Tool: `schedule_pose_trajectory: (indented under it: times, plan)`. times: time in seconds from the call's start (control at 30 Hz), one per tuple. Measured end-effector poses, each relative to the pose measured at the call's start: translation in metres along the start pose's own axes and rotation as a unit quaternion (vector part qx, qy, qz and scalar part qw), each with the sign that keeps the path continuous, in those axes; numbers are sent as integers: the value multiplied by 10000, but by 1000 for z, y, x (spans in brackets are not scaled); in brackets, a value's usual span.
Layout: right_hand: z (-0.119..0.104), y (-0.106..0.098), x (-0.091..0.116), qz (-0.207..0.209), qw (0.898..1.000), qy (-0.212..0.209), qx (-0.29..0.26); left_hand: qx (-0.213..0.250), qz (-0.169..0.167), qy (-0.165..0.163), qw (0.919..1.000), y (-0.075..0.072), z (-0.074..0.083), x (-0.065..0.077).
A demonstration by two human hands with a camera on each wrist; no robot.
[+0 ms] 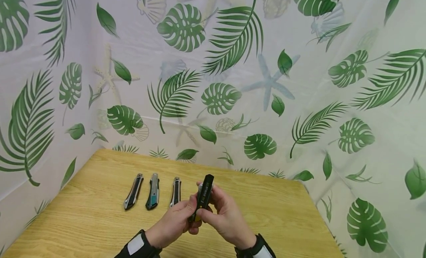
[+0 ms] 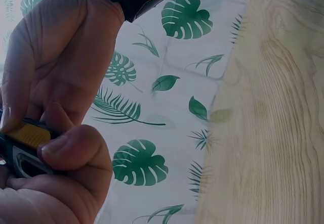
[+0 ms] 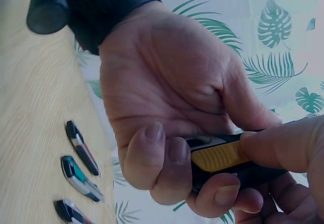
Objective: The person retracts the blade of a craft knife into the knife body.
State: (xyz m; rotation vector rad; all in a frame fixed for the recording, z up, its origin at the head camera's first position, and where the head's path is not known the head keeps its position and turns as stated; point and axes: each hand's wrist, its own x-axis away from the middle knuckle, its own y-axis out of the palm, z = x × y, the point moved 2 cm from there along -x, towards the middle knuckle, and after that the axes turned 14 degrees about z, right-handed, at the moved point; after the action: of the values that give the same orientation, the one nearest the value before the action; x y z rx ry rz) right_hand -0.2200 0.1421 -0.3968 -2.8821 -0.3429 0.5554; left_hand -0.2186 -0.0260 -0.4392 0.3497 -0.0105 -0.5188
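A black utility knife (image 1: 205,193) with yellow grip parts is held upright, slightly tilted, between both hands above the table. My left hand (image 1: 174,219) grips its lower part, with the fingers curled round it. From the other side my right hand (image 1: 229,217) holds it too, the thumb on the lower part of the body. The wrist views show the ribbed yellow part of the utility knife (image 3: 217,155) up close, with fingers of both hands round it. Fingers cover much of the knife; no blade can be made out.
Three more utility knives lie in a row on the wooden table (image 1: 83,221), left of the hands: a grey and black knife (image 1: 134,191), a knife with a teal slider (image 1: 153,191) and another grey and black knife (image 1: 175,191). A leaf-patterned curtain (image 1: 213,132) hangs behind.
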Motion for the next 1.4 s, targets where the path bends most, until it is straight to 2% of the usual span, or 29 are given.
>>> schedule_pose_trajectory:
  times: [0.17, 0.33, 0.5, 0.67, 0.83, 1.1, 1.4]
  plan:
    - [3, 1, 2, 231, 9989, -191, 349, -73, 91, 25, 9999, 0, 0, -1]
    - [4, 5, 5, 892, 9929, -193, 765, 290, -6, 45, 9996, 3, -1, -2]
    - [2, 12, 9, 1709, 9812, -319, 842, 847, -31, 18, 9964, 7, -1, -3]
    - [0, 16, 14, 2287, 9656, -659, 1048, 919, 122, 102, 9956, 12, -3, -2]
    - [1, 17, 15, 2412, 9593, -980, 1096, 692, 172, 229, 9972, 15, -7, -2]
    - [3, 17, 17, 2706, 9478, -1175, 1206, 348, 133, 367, 9986, 19, -10, -1]
    - [1, 15, 18, 2777, 9247, -1916, 1763, 291, 108, 369, 9988, 20, -13, -2]
